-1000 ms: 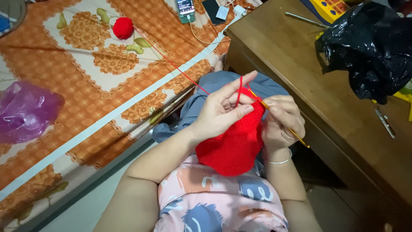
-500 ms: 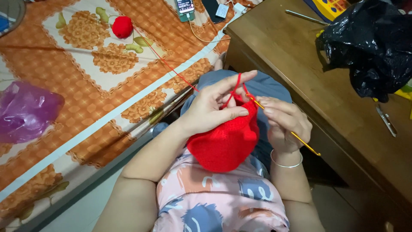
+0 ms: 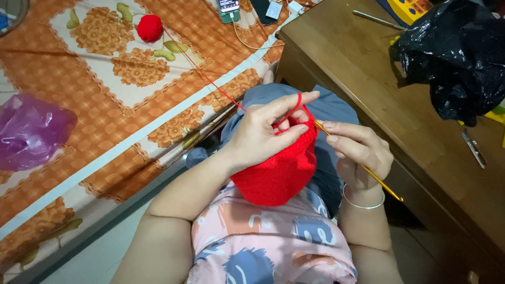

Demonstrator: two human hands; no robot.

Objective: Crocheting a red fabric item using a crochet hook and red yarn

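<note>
- Left hand (image 3: 258, 139) grips red work (image 3: 276, 173) over lap, yarn (image 3: 210, 81) looped on raised finger.
- Right hand (image 3: 357, 150) pinches hook (image 3: 368, 171), tip at work's top edge.
- Best w/ even yarn tension, short hook strokes.
- Table (image 3: 368, 79) edge close on right; bed (image 3: 105, 105) w/ ball (image 3: 150, 27) left; room only over lap.

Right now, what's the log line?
left hand: holds red piece, yarn looped | right hand: holds hook | ball: on bed

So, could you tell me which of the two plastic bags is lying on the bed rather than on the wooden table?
The purple bag, on the orange patterned bed cover at the left; the black bag sits on the wooden table at the right.
</note>
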